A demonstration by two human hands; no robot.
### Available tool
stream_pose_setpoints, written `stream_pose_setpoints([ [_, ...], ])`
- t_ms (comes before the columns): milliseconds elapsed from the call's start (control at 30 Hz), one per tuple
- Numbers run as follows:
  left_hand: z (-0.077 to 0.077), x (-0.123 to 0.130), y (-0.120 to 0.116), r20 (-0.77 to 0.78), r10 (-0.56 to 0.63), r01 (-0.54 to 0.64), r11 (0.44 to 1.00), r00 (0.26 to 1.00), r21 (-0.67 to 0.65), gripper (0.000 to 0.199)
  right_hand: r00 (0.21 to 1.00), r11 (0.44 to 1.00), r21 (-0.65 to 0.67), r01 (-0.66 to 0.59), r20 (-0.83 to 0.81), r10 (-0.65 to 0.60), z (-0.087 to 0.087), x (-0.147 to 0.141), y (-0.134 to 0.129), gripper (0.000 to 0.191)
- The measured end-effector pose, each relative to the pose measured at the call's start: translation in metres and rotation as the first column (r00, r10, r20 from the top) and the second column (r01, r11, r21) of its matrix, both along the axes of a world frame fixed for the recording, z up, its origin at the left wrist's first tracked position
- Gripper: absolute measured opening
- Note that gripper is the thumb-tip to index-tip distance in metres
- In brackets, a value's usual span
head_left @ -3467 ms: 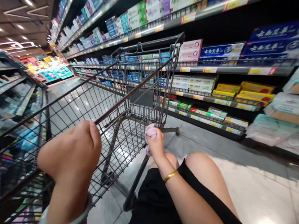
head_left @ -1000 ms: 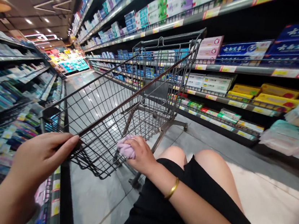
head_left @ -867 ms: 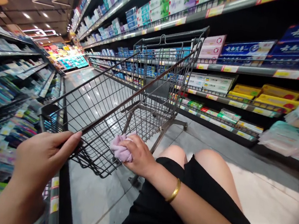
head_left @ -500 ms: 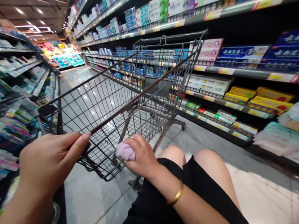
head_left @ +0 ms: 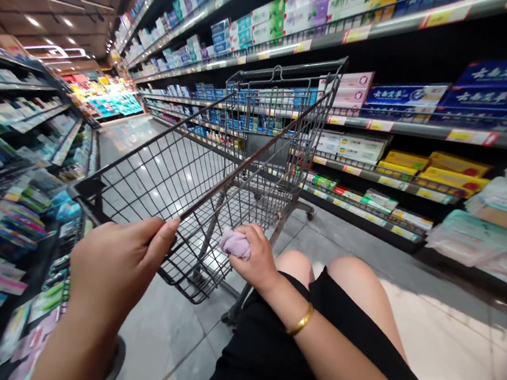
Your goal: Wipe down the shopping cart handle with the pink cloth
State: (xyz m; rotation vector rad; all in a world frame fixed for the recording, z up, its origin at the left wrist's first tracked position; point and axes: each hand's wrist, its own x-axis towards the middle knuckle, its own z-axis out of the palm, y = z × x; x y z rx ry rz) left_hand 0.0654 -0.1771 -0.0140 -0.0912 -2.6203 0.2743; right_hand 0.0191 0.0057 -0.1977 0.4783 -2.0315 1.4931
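Right hand [head_left: 258,257] fingers closed round a bunched lilac cloth [head_left: 235,244], pressed against the lower wire side of the shopping cart [head_left: 219,167]. Left hand [head_left: 117,266] clamps the cart's near rim, fingers wrapped over the wire. Judgement: keep that rim grip firm so the basket doesn't roll, and work the cloth along each wire — not across. Cart basket holds nothing visible. Shelves [head_left: 381,125] beside it carry boxed toothpaste.
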Motion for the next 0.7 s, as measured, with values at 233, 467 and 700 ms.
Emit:
stream_pose_setpoints([
  [233,-0.002,-0.001,0.011,-0.036,-0.013,0.013,1.0,0.999,-0.012,0.063,0.951,0.997,0.036,-0.066,-0.3,0.074,0.033,0.028,-0.001,0.046],
  [467,0.003,-0.003,0.023,0.044,0.021,-0.021,1.0,0.999,-0.006,0.062,0.981,0.994,0.11,-0.019,-0.19,0.039,0.013,0.014,-0.002,0.048],
  [700,0.007,0.002,0.018,0.144,0.129,-0.13,0.992,0.981,-0.006,0.063,0.996,0.995,0.092,-0.033,-0.074,0.04,-0.024,-0.009,0.01,0.048],
])
